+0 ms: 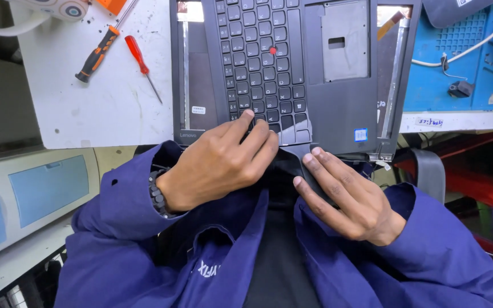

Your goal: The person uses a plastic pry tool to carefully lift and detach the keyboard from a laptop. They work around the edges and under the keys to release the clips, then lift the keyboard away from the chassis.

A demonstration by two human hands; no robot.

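Observation:
A black laptop keyboard (263, 63) with a red pointing nub lies in a dark grey palm-rest frame (340, 108) at the near edge of the white bench (98, 108). My left hand (218, 165), with a black bead bracelet at the wrist, curls its fingers over the keyboard's near edge. My right hand (349, 197) grips a black flap (306, 162) that hangs off the keyboard's near corner over my lap, fingertips on top. Both sleeves are blue.
An orange-and-black screwdriver (97, 56) and a red screwdriver (138, 57) lie left of the laptop. A blue work mat (463, 63) with a white cable (475, 43) lies at the right. A pale grey machine (35, 194) stands low at the left.

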